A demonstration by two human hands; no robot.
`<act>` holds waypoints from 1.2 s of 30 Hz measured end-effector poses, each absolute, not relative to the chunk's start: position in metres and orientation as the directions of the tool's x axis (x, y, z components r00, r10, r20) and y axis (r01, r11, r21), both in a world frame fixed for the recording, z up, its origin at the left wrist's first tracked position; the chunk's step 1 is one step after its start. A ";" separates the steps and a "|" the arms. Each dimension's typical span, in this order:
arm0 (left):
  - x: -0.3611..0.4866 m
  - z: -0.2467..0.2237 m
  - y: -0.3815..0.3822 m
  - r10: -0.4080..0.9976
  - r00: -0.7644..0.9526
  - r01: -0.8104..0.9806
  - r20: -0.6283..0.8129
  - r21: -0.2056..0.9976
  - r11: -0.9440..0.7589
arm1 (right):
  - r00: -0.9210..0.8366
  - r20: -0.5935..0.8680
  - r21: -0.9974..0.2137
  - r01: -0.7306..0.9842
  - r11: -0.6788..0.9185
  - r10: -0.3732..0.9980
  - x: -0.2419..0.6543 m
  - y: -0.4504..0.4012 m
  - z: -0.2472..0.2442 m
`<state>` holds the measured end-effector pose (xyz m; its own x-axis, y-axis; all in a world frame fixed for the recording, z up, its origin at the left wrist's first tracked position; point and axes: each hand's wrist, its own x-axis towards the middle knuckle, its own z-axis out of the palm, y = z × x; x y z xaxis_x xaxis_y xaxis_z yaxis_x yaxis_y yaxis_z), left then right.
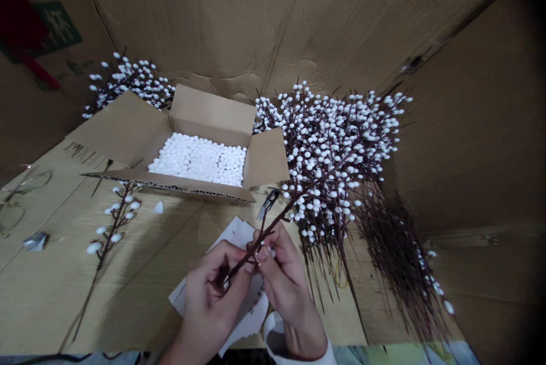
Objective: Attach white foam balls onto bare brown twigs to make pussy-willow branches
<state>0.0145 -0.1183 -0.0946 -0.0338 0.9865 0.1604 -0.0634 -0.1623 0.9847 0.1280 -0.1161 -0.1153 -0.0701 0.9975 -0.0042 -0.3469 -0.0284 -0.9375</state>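
Gripping the berry stem (281,216) in my closed left hand (209,291) and right hand (284,280), above the paper (228,234); a slack pinch could drop it, and its twigs could snag the pile (333,149) beside it.

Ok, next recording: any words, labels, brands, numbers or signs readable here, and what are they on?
Green sign, top left: symbols too blurred to read.
White paper sheet: small print, too small to read.
Cardboard sheet: dark printed marks, too blurred to read.
Nothing here can be quoted.
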 end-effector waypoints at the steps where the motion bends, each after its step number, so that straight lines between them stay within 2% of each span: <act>1: 0.015 -0.094 -0.118 0.986 -0.031 -0.066 0.161 0.984 -0.163 | -0.070 -0.004 -0.939 -0.343 -0.028 0.998 0.128 -0.116 -0.115; 13: 0.018 -0.109 -0.122 0.991 -0.030 -0.120 0.133 0.983 -0.135 | -0.037 0.023 -0.949 -0.315 0.010 0.999 0.130 -0.114 -0.116; 21: 0.017 -0.096 -0.115 0.993 -0.023 -0.131 0.113 0.985 -0.115 | 0.067 0.002 -0.870 -0.492 0.035 0.998 0.123 -0.114 -0.104; 29: 0.015 -0.086 -0.110 0.992 -0.042 -0.144 0.118 0.982 -0.123 | 0.085 -0.002 -0.834 -0.549 0.045 0.996 0.120 -0.109 -0.097; 36: 0.013 -0.097 -0.109 0.984 -0.041 -0.153 0.175 0.972 -0.179 | 0.067 0.016 -0.858 -0.511 0.048 0.998 0.120 -0.111 -0.101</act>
<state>0.0128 -0.1085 -0.0972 -0.0412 0.9838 0.1745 -0.1530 -0.1788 0.9719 0.1196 -0.1109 -0.1007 0.0669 0.9976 0.0157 -0.5114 0.0478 -0.8580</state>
